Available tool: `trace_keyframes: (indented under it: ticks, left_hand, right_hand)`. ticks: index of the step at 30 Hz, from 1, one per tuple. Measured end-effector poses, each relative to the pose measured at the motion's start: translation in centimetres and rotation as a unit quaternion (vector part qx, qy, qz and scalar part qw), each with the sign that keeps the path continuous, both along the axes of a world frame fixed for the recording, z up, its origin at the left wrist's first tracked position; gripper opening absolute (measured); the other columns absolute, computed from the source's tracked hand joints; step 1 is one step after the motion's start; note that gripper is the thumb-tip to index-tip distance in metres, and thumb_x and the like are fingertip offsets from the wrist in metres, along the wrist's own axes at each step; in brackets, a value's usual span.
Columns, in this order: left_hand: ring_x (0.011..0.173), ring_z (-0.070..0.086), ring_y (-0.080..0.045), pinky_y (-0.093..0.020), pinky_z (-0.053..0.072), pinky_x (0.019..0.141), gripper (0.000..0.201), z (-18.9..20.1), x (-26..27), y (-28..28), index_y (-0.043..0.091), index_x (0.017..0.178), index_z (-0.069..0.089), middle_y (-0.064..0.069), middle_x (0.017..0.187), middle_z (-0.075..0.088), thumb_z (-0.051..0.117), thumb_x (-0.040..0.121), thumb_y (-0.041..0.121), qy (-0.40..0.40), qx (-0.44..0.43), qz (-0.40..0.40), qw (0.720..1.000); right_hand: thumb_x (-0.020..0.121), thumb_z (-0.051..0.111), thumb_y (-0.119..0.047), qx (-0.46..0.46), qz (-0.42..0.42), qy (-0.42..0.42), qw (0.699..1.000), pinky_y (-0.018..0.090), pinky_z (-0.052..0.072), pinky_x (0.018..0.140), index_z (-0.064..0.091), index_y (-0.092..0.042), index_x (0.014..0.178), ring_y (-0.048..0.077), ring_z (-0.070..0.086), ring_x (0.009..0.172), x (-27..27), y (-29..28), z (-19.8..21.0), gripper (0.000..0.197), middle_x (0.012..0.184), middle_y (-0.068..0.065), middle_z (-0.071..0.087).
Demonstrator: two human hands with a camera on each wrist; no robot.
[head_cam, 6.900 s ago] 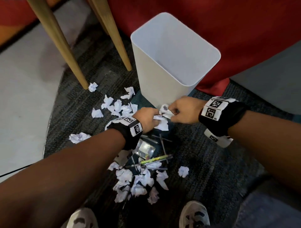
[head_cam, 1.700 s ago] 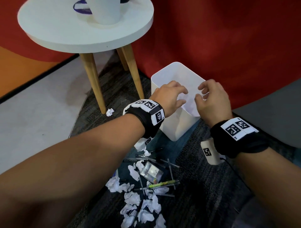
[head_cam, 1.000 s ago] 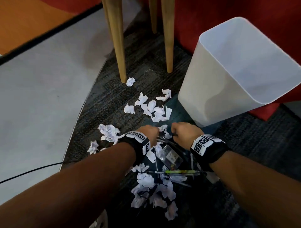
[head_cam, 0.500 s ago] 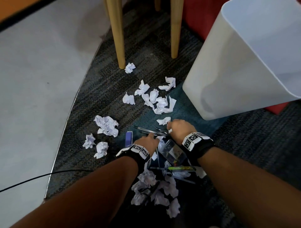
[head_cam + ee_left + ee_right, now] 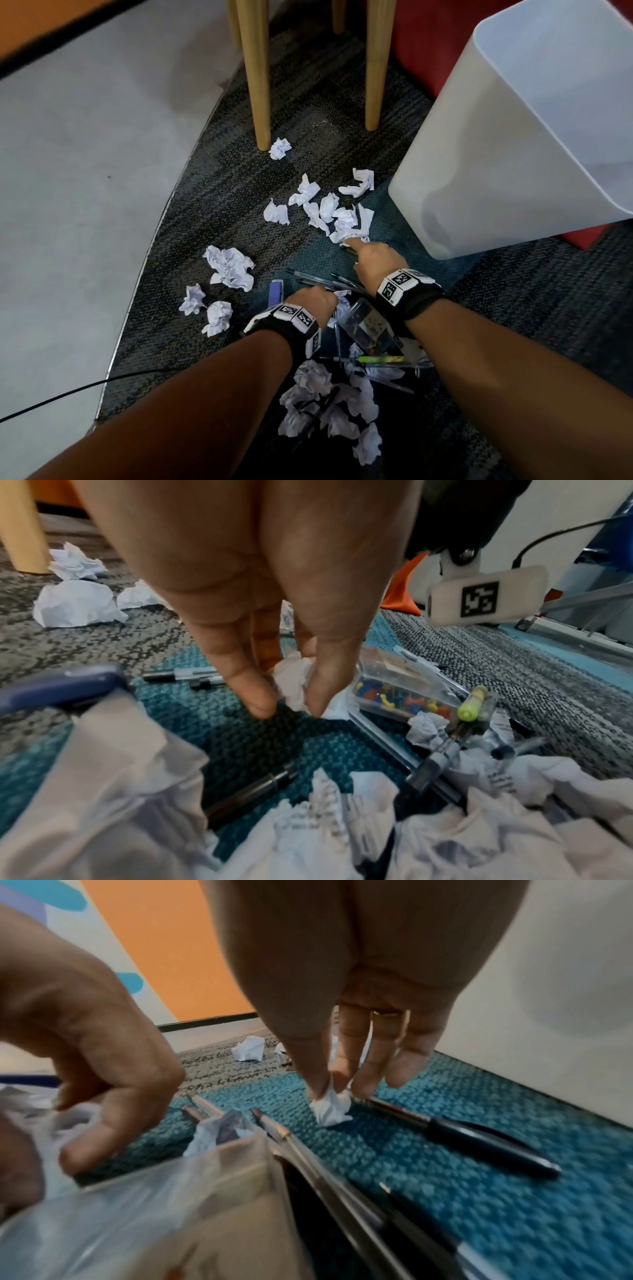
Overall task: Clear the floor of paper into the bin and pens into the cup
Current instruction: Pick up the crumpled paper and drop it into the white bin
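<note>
Several crumpled white paper scraps lie scattered over the carpet. Clear and dark pens lie between my hands. The white bin stands at the right, apart from both hands. My left hand pinches a paper ball between thumb and finger, just beside the pens. My right hand reaches toward the paper cluster near the bin and pinches a small paper scrap off the teal carpet, next to a dark pen. No cup is in view.
A clear box of coloured push pins and a green pen lie under my wrists. A blue object lies left of the pens. Two wooden table legs stand behind, and a black cable crosses the grey floor.
Both hands dropped from over the bin to the floor. In the last half second my right hand moved forward to the paper near the bin, and my left closed on a scrap.
</note>
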State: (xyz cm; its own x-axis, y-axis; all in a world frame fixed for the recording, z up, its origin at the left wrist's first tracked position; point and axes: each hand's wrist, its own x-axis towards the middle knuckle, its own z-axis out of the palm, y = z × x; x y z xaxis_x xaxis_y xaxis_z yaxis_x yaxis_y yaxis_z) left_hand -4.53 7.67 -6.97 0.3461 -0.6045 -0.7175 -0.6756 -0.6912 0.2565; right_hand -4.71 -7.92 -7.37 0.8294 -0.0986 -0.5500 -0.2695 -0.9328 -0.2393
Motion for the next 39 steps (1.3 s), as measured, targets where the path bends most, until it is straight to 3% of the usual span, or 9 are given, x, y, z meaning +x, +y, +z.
trace_keyframes:
  ticks: [2, 5, 9, 15, 20, 24, 27, 33, 39]
  left_hand:
    - [0.102, 0.056, -0.04, -0.043, 0.047, 0.082, 0.022, -0.1, 0.0, 0.3, 0.003, 0.111, 0.055, -0.02, 0.117, 0.053, 0.051, 0.09, 0.0, 0.005, -0.007, 0.013, 1.0]
    - [0.101, 0.057, -0.039, -0.042, 0.048, 0.078, 0.02, -0.3, 0.0, 0.8, 0.005, 0.108, 0.054, -0.018, 0.115, 0.052, 0.054, 0.088, 0.004, 0.005, -0.012, 0.041, 0.999]
    - [0.101, 0.058, -0.036, -0.042, 0.047, 0.08, 0.026, 0.1, 0.5, 0.8, 0.007, 0.115, 0.051, -0.016, 0.118, 0.049, 0.054, 0.089, 0.009, -0.002, -0.003, 0.061, 0.998]
    - [0.101, 0.059, -0.037, -0.042, 0.05, 0.08, 0.027, 0.6, 1.5, 0.3, 0.008, 0.114, 0.05, -0.015, 0.116, 0.049, 0.057, 0.088, 0.009, -0.01, -0.015, 0.084, 0.996]
    - [0.104, 0.058, -0.038, -0.045, 0.051, 0.085, 0.027, 0.7, 1.8, 0.2, 0.009, 0.117, 0.049, -0.015, 0.118, 0.049, 0.052, 0.09, 0.007, -0.009, -0.016, 0.1, 0.995]
    - [0.102, 0.057, -0.038, -0.042, 0.047, 0.077, 0.024, 0.8, 1.8, 0.5, 0.008, 0.113, 0.048, -0.017, 0.116, 0.051, 0.049, 0.09, 0.004, -0.01, -0.021, 0.099, 0.995]
    - [0.101, 0.057, -0.037, -0.039, 0.042, 0.071, 0.022, 1.0, 1.8, 0.7, 0.009, 0.112, 0.048, -0.017, 0.114, 0.053, 0.047, 0.091, 0.004, -0.009, -0.025, 0.1, 0.995]
    - [0.107, 0.057, -0.04, -0.045, 0.048, 0.087, 0.035, 1.6, 2.7, 0.4, 0.011, 0.121, 0.045, -0.018, 0.118, 0.054, 0.047, 0.088, 0.001, 0.0, -0.045, 0.151, 0.988]
    - [0.107, 0.059, -0.038, -0.042, 0.05, 0.086, 0.044, 4.2, 5.9, -1.2, 0.011, 0.132, 0.044, -0.02, 0.12, 0.058, 0.046, 0.089, -0.002, -0.042, -0.092, 0.19, 0.976]
  right_hand:
    - [0.089, 0.051, -0.008, -0.001, -0.019, -0.02, 1.0, 0.038, 0.05, 0.077, 0.041, -0.024, 0.131, 0.033, 0.061, 0.097, -0.4, 0.0, -0.3, 0.046, 0.108, 0.012, 0.064]
    - [0.085, 0.054, -0.014, 0.041, -0.09, -0.078, 0.992, 0.038, 0.051, 0.071, 0.042, -0.022, 0.112, 0.031, 0.06, 0.083, -0.9, 0.1, -0.4, 0.031, 0.092, 0.008, 0.062]
    - [0.081, 0.058, -0.014, 0.066, -0.173, -0.147, 0.972, 0.035, 0.048, 0.066, 0.047, -0.017, 0.099, 0.028, 0.056, 0.075, -0.9, -0.5, -0.1, 0.022, 0.078, 0.005, 0.059]
    - [0.085, 0.061, -0.008, 0.061, -0.241, -0.13, 0.96, 0.034, 0.045, 0.073, 0.054, -0.013, 0.102, 0.028, 0.057, 0.083, 0.2, -2.4, -0.4, 0.019, 0.088, 0.008, 0.058]
    - [0.083, 0.069, -0.007, 0.08, -0.194, -0.098, 0.973, 0.029, 0.045, 0.08, 0.062, -0.017, 0.104, 0.029, 0.058, 0.095, 0.7, -2.8, -1.7, 0.024, 0.101, 0.006, 0.054]
    - [0.083, 0.07, -0.005, 0.092, -0.14, -0.043, 0.985, 0.029, 0.049, 0.088, 0.063, -0.022, 0.115, 0.026, 0.061, 0.101, 0.9, -2.1, -2.4, 0.037, 0.112, 0.006, 0.06]
    - [0.087, 0.065, -0.007, 0.076, -0.134, -0.032, 0.988, 0.033, 0.054, 0.084, 0.065, -0.024, 0.101, 0.026, 0.065, 0.091, 0.9, -1.5, -2.6, 0.022, 0.106, 0.009, 0.067]
    - [0.091, 0.06, -0.014, 0.06, -0.158, -0.056, 0.984, 0.034, 0.054, 0.082, 0.067, -0.023, 0.1, 0.031, 0.064, 0.09, 1.3, -1.5, -1.5, 0.014, 0.103, 0.013, 0.067]
    - [0.091, 0.061, -0.015, 0.052, -0.142, -0.132, 0.98, 0.033, 0.054, 0.079, 0.066, -0.022, 0.104, 0.03, 0.065, 0.085, 3.1, -2.6, 3.5, 0.016, 0.1, 0.012, 0.07]
